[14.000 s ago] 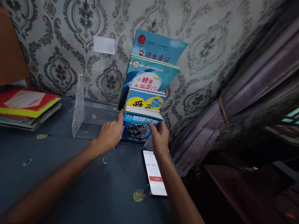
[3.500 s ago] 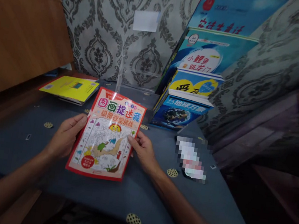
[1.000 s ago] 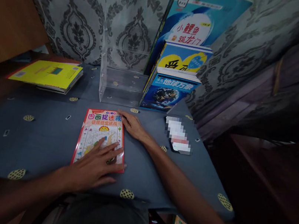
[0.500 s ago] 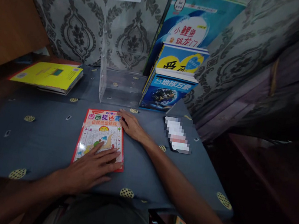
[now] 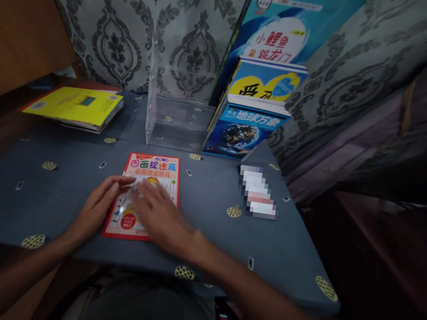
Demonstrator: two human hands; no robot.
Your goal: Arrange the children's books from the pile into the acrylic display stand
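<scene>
Lying flat nr the mid of the front edge of the counter [image 5: 73, 187], the red-bordered bk [image 5: 151, 171] is cover-up, its art partly hidden. L hand [image 5: 96, 206] is at the bk's L edge, fingers over the cover, thumb alongside; its grip is loosely bent, can't tell if it pinches the edge. R hand [image 5: 164, 222] is over the middle of the cover, blurred, fingers out straight; its grip is spread flat w/ nothing in it, can't tell if it's touching the cover. Phone [image 5: 259, 193] w/ pixelated screen is to the R, nr the counter's R edge. Clear rack [image 5: 152, 102] is at the back edge, w/ blue Earth bk [image 5: 239, 134], yellow-&-blue bk [image 5: 265, 85] and tall teal bk [image 5: 294, 19] standing in its R part, lowest in front. Yellow-topped stack [image 5: 79, 108] is at the back L corner, nr a brown panel [image 5: 21, 19]
</scene>
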